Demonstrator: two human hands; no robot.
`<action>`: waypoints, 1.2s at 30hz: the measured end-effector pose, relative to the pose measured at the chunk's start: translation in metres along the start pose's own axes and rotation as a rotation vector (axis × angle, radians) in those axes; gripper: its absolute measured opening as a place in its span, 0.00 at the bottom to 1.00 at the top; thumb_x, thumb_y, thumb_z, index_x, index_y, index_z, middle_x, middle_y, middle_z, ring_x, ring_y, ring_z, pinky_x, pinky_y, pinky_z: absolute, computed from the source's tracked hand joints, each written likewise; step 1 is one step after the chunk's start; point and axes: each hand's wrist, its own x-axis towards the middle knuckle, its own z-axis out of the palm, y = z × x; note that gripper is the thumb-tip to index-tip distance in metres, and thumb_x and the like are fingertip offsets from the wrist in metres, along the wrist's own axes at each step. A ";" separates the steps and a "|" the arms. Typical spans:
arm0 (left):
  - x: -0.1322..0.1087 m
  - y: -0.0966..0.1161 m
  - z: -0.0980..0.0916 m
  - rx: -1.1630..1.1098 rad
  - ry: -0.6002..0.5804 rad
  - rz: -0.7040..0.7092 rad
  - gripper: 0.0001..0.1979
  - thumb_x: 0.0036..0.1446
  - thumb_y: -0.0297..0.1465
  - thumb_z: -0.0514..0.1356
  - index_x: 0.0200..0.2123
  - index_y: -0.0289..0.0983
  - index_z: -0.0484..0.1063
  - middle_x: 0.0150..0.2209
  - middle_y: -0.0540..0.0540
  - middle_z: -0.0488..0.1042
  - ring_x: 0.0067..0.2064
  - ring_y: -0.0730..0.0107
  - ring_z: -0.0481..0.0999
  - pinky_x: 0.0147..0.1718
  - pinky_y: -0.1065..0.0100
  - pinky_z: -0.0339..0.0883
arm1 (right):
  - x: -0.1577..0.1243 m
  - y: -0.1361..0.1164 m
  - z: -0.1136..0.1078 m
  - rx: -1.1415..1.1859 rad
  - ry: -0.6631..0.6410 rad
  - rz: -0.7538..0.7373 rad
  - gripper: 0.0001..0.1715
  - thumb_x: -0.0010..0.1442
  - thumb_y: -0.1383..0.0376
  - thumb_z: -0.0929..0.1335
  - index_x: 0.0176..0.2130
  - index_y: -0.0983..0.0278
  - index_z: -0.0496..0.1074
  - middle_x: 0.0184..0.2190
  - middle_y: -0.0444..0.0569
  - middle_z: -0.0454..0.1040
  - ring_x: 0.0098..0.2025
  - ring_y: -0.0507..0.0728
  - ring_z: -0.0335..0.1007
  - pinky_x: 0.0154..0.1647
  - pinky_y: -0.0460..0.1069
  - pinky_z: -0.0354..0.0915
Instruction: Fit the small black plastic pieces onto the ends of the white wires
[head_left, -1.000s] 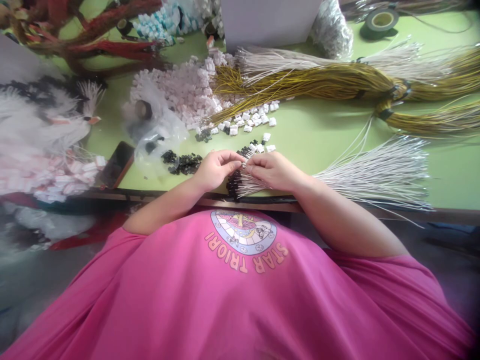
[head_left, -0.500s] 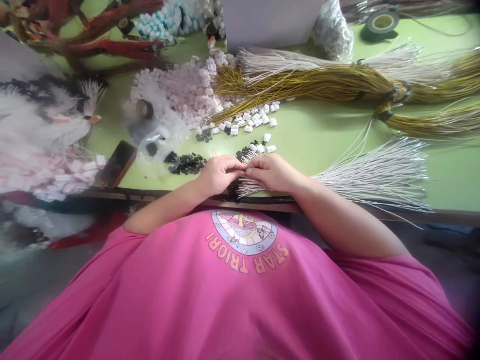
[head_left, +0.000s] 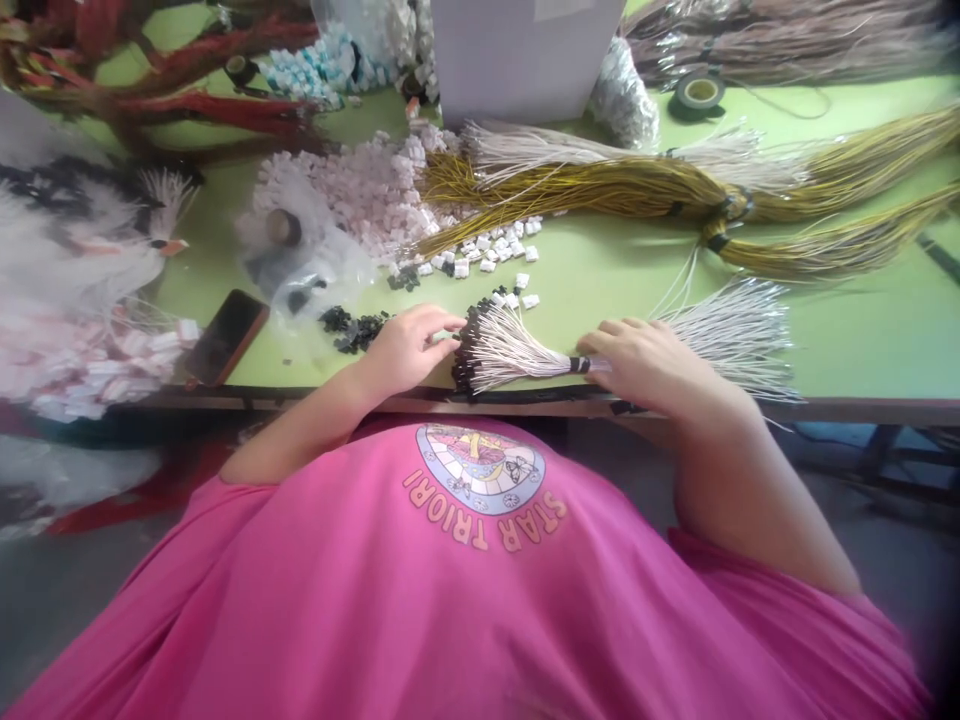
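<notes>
White wire bundle lay between a person's two hands

The bundle rested along the front edge of the green table, gathered by a black band. To the left of the band the strands spread toward a dense cluster of black tips; to the right, beyond the wrist, they fanned out again into loose pale ends.

The left hand was poised just beside the black tips, thumb and forefinger a narrow gap apart and pointing at them. Whether the fingertips touched the tips could not be told. The right hand lay over the bundle just past the band, its fingers bent; their undersides were hidden, so how firmly they gripped, if at all, could not be told.

Small black pieces sat just beyond the left hand, near a crumpled clear bag. Farther left lay a dark phone. A few white connectors stood near the far side of the black tips, and a large pale heap of similar parts spread behind. Yellow-brown wires stretched across the table behind the bundle, with a roll of tape beyond them.
</notes>
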 end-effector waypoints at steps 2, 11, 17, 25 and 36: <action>-0.005 -0.003 -0.003 0.007 0.060 0.005 0.11 0.56 0.33 0.57 0.42 0.37 0.73 0.40 0.45 0.75 0.33 0.74 0.71 0.36 0.69 0.68 | -0.009 0.005 0.010 0.031 0.022 -0.017 0.14 0.57 0.63 0.61 0.38 0.64 0.72 0.34 0.54 0.71 0.37 0.59 0.65 0.38 0.53 0.57; -0.019 0.009 -0.029 0.051 0.396 -0.007 0.10 0.58 0.37 0.54 0.36 0.39 0.72 0.36 0.45 0.74 0.36 0.70 0.71 0.38 0.66 0.66 | -0.016 0.004 -0.018 0.185 0.518 0.102 0.12 0.59 0.61 0.61 0.38 0.63 0.70 0.37 0.56 0.69 0.39 0.59 0.66 0.40 0.53 0.62; -0.028 0.007 -0.023 -0.017 0.345 -0.010 0.12 0.58 0.39 0.54 0.34 0.38 0.72 0.35 0.46 0.75 0.32 0.72 0.71 0.35 0.68 0.66 | 0.006 0.020 -0.056 0.178 0.746 0.191 0.12 0.58 0.59 0.62 0.35 0.63 0.72 0.33 0.55 0.70 0.36 0.55 0.66 0.37 0.52 0.60; -0.003 0.022 0.002 -0.735 -0.152 -0.037 0.28 0.53 0.48 0.57 0.54 0.42 0.64 0.55 0.39 0.67 0.48 0.66 0.72 0.43 0.65 0.68 | 0.020 -0.045 -0.076 0.011 0.836 0.228 0.15 0.61 0.60 0.59 0.39 0.64 0.71 0.37 0.56 0.69 0.37 0.57 0.64 0.36 0.53 0.61; 0.013 0.048 -0.002 -1.001 0.009 -0.096 0.27 0.57 0.54 0.47 0.52 0.45 0.63 0.58 0.45 0.64 0.60 0.63 0.64 0.51 0.57 0.65 | 0.035 -0.111 -0.019 0.058 0.789 -0.049 0.32 0.58 0.57 0.62 0.59 0.66 0.57 0.57 0.59 0.61 0.60 0.63 0.54 0.60 0.60 0.52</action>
